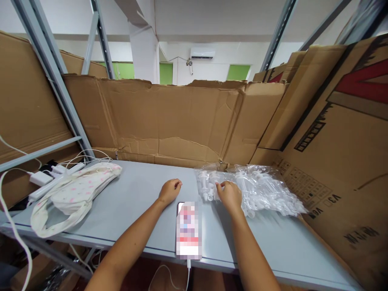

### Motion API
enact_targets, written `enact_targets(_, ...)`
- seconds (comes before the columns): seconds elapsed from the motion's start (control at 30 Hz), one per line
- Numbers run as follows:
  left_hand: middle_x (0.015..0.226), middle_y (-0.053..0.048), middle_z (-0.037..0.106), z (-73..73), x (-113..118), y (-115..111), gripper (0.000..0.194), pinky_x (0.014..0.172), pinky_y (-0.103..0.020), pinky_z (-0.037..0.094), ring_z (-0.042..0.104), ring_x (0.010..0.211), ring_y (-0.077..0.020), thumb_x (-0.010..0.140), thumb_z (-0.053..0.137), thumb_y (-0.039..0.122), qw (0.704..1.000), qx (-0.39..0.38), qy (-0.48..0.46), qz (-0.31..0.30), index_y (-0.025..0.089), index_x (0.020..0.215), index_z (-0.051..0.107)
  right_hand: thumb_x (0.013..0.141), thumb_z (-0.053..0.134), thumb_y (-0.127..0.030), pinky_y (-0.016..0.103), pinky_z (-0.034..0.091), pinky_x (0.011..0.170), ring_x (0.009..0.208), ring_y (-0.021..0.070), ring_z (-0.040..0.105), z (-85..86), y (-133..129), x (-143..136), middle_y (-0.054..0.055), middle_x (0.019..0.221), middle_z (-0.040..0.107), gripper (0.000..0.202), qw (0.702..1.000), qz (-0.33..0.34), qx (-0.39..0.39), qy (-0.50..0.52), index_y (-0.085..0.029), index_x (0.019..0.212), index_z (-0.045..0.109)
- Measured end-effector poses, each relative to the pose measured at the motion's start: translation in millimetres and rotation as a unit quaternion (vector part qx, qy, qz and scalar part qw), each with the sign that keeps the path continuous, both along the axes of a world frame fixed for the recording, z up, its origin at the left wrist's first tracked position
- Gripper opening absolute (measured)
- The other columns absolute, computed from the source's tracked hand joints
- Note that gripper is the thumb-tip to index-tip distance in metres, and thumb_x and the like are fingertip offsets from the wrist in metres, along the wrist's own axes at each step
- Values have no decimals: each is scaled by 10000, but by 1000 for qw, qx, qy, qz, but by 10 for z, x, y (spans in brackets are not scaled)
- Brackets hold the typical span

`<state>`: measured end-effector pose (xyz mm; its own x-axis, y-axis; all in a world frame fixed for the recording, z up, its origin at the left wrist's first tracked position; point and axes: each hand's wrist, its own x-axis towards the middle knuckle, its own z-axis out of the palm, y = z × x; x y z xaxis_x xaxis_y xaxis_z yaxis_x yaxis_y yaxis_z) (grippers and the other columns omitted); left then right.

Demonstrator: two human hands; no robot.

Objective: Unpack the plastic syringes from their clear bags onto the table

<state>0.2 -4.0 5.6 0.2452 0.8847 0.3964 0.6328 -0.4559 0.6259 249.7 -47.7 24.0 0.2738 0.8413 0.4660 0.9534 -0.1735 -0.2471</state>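
My left grip [170,191] curls closed; right grip [230,196] meets crinkled clear plastic bag [266,192], perhaps steadying it; can't tell if pinching.

Right hand [230,197] — by clear plastic packaging [263,192]

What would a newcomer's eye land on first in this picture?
Probably the phone at the table's front edge, its screen blurred into blocks, between the two forearms. Next, the clear bags of white parts beside the right hand, and the pale spotted bag at the far left.
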Motion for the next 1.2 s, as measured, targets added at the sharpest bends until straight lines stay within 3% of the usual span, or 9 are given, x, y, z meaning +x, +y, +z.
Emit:
enact_targets(0.13,768,-3,635,-18,-5,9,210,643,-241,379,552,714,-142,823,419,251,1000,8,4,-5,217,785,623,845,447,-297,336,360,719,848,264,586,-34,31,17,122,837,669,253,1000,-4,0,15,-141,781,636)
enact_targets(0.27,770,-4,635,-30,-7,15,211,641,-242,378,551,716,-142,825,416,256,1000,8,4,-6,219,784,620,818,475,-233,348,334,793,987,293,515,-60,56,11,137,902,651,160,999,-3,45,14,-149,771,602)
enact_targets(0.4,781,-8,639,-27,-2,14,213,644,-243,384,554,723,-145,825,418,261,1000,5,5,-4,217,789,624,829,454,-226,331,324,761,934,264,498,-43,58,-13,113,897,631,129,996,42,79,26,-167,788,562)
enact_targets(0.5,783,-9,639,-20,0,10,218,644,-245,387,554,724,-145,826,415,264,1000,2,7,-4,217,792,625,859,399,-229,289,309,655,773,211,519,-13,45,-48,82,827,622,146,995,58,52,64,-173,850,534)
enact_targets(0.63,785,-14,637,-6,3,-1,231,656,-251,389,551,731,-148,830,404,271,1000,0,11,-7,216,803,627,892,325,-260,271,239,543,633,184,518,23,16,-90,61,766,608,207,992,15,-12,127,-177,980,492)
enact_targets(0.93,784,-18,641,4,4,-6,225,649,-260,389,550,736,-157,822,414,255,1000,-3,14,2,218,804,635,864,356,-356,265,345,597,700,206,578,21,25,-23,43,757,628,305,973,51,-3,224,-185,1074,498)
enact_targets(1.2,784,-14,640,-16,2,10,232,652,-254,384,549,735,-155,829,408,268,1000,9,15,-5,222,799,633,879,312,-341,283,378,651,795,232,611,35,28,23,118,848,674,381,976,35,-24,212,-147,997,618)
